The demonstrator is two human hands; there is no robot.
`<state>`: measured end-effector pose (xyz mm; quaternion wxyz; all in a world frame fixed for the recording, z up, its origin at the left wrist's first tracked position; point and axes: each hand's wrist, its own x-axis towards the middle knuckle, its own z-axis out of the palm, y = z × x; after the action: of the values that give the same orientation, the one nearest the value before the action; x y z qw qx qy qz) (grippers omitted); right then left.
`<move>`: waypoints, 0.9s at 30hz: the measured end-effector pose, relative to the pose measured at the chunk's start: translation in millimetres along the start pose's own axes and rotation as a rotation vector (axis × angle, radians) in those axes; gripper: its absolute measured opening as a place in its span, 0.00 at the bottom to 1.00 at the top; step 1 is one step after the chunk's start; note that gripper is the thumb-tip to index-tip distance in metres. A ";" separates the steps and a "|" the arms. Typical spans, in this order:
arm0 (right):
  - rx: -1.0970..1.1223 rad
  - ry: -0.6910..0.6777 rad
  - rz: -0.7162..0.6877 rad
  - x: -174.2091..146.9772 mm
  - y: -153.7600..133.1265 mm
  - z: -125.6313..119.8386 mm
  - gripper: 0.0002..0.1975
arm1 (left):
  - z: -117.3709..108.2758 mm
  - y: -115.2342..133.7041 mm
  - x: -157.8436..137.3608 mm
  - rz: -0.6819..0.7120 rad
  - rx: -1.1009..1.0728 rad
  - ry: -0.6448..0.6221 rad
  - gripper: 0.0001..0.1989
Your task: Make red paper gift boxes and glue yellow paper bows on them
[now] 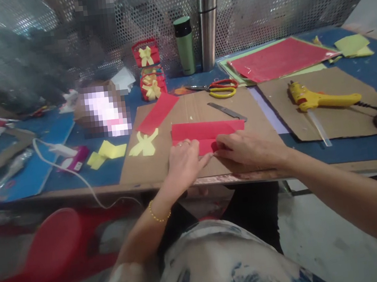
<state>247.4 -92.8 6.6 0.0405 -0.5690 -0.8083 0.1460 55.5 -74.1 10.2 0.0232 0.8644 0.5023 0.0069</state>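
Paper [207, 130], red, under both hands [183, 159]

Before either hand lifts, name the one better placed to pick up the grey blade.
Probably the right hand: it is nearer the grey blade lying beyond the right half of the red paper. The left hand is farther off, at the paper's left end.

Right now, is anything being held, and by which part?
The left hand and right hand are both on the nearer red paper at its near side; whether they pinch or only press it cannot be told.
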 end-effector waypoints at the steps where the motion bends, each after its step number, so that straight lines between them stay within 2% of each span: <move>1: 0.001 0.004 -0.003 -1.0 -0.6 0.2 0.12 | -1.0 -1.3 0.7 -0.004 -0.009 -0.012 0.19; 9: -0.052 0.014 0.017 -7.5 -3.9 -1.2 0.14 | -14.8 -14.3 13.3 0.011 -0.132 -0.134 0.16; 14: -0.050 0.008 0.023 -8.4 -3.3 0.4 0.14 | -20.9 -40.6 9.5 -0.038 -0.200 -0.183 0.18; 19: -0.047 0.033 0.005 -8.3 -2.1 3.1 0.14 | -24.6 -69.1 3.6 -0.078 -0.267 -0.226 0.16; 27: -0.002 -0.015 0.053 -7.5 -2.1 1.4 0.11 | -26.0 -92.0 0.4 -0.065 -0.258 -0.238 0.14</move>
<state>247.8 -100.7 6.6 0.0302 -0.5892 -0.7933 0.1505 -25.0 -27.4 31.8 0.1935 0.8322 0.5186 -0.0319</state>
